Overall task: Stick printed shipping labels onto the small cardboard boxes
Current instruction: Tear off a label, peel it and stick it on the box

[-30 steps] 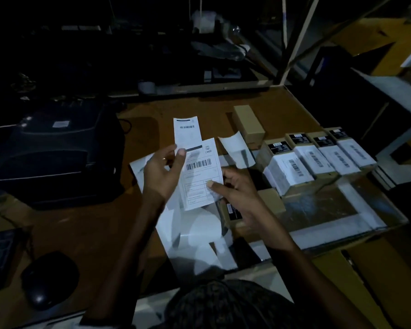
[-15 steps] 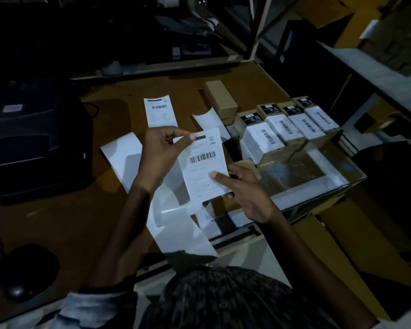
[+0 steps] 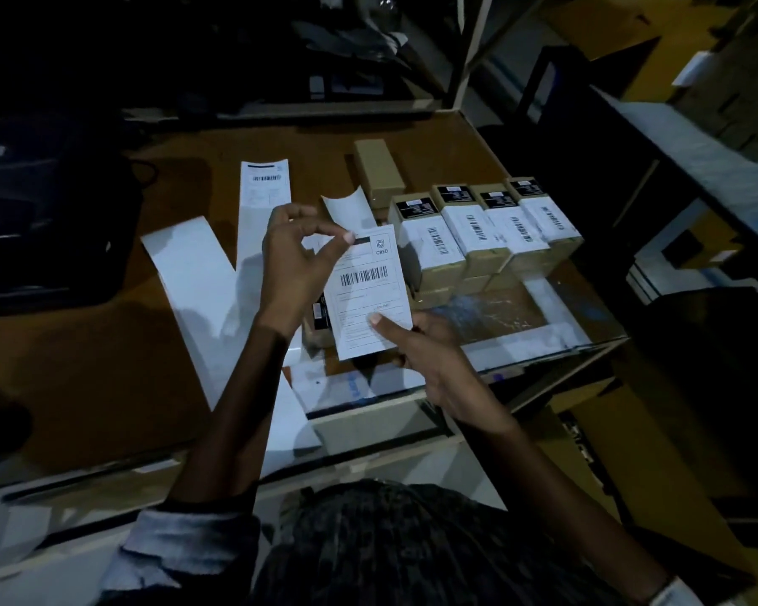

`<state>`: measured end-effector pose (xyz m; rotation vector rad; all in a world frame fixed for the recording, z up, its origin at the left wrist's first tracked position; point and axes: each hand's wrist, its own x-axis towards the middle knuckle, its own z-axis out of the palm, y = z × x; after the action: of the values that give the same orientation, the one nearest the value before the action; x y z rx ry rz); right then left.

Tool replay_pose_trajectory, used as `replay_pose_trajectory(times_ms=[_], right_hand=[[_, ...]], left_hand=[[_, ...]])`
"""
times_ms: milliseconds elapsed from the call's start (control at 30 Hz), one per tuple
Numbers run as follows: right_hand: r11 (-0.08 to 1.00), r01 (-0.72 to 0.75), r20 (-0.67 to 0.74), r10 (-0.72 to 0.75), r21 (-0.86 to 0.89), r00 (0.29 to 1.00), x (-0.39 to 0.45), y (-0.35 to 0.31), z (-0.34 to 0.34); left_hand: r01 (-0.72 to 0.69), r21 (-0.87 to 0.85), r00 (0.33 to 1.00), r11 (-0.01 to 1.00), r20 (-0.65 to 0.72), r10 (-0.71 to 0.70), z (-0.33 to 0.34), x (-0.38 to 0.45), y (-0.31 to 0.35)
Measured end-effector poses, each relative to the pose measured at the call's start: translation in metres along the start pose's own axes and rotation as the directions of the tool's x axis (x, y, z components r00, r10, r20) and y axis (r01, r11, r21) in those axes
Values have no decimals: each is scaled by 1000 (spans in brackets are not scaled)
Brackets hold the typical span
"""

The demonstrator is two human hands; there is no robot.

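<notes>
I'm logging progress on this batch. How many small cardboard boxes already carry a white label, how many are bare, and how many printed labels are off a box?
Labelled brown cardboard boxes in the row: 4
Bare brown cardboard box lying behind them: 1
Loose white printed labels: 2, one held in both hands, one on the strip on the table
Total: 7
A dark-topped box under the held label is mostly hidden and not counted.

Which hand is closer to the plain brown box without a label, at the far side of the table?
Left. The left hand pinches the label's top corner, just short of the plain box; the right hand holds the label's lower edge, farther back.

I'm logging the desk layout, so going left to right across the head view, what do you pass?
Black printer → blank white backing strip → held white barcode label → row of four labelled cardboard boxes.
</notes>
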<state>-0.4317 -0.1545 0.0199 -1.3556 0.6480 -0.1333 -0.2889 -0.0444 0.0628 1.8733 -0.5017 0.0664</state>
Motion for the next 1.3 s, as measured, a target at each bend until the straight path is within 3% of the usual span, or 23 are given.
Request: replay_pose_trajectory(times_ms=[367, 500, 700, 833, 1100, 1300], right_hand=[[972, 83, -112, -60, 220, 992, 5, 28, 0], [897, 105, -220, -9, 430, 975, 7, 18, 5], [828, 10, -356, 230, 561, 906, 13, 22, 9], [843, 39, -418, 224, 536, 881, 17, 33, 14], [875, 32, -372, 172, 483, 912, 17, 31, 34], [902, -42, -328, 199, 429, 923, 22, 16, 26]], left_hand=[[-21, -54, 997, 998, 69, 24, -2, 4, -14], [49, -125, 975, 991, 221, -21, 4, 28, -20], [243, -67, 822, 968, 543, -169, 28, 52, -33], [359, -49, 747, 932, 614, -256, 28, 46, -56], [427, -51, 751, 903, 577, -322, -3, 46, -69], [331, -123, 846, 936, 479, -236, -6, 51, -60]])
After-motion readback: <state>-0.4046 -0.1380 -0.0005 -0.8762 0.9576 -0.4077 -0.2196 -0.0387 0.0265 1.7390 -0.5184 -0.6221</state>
